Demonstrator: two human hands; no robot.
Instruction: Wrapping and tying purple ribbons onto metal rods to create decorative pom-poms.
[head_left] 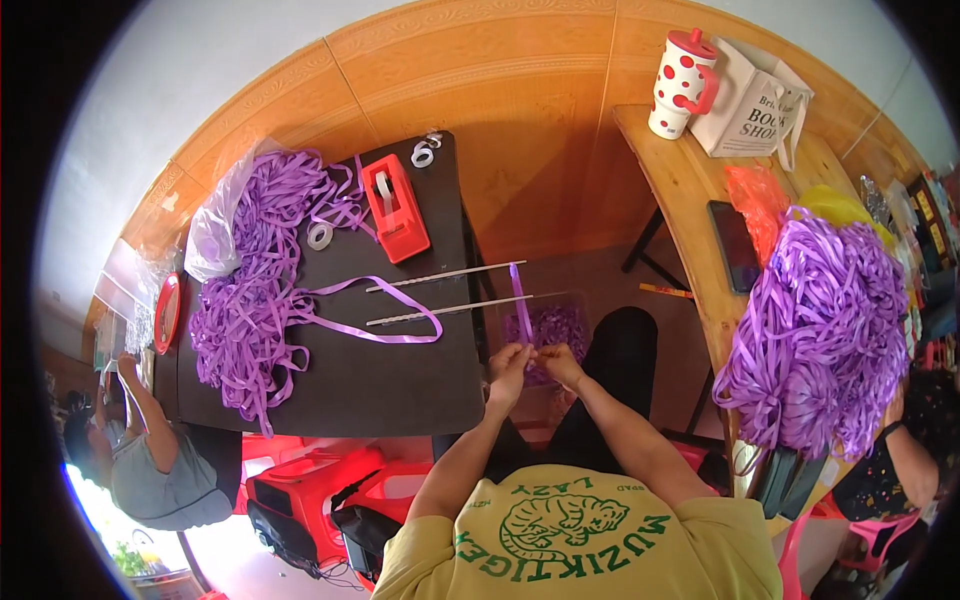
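Note:
A narrow purple ribbon (519, 300) hangs at two thin metal rods, a far rod (440, 274) and a near rod (450, 309), which stick out past the right edge of the black table. My left hand (508, 368) is closed around the ribbon's lower end, fingertips pinched. Right beside it, my right hand (560, 364) is also pinched shut at the same end; its fingertips hide what they grip. Below the hands stands a clear bin (493, 318) with many purple ribbon pieces (560, 330) inside.
A tangled purple ribbon heap (245, 325) covers the left of the black table (380, 390), near a red tape dispenser (402, 215). On the wooden table (690, 220) are a bigger ribbon bundle (815, 340), a phone (733, 247) and a spotted tumbler (683, 85). Other people sit at both sides.

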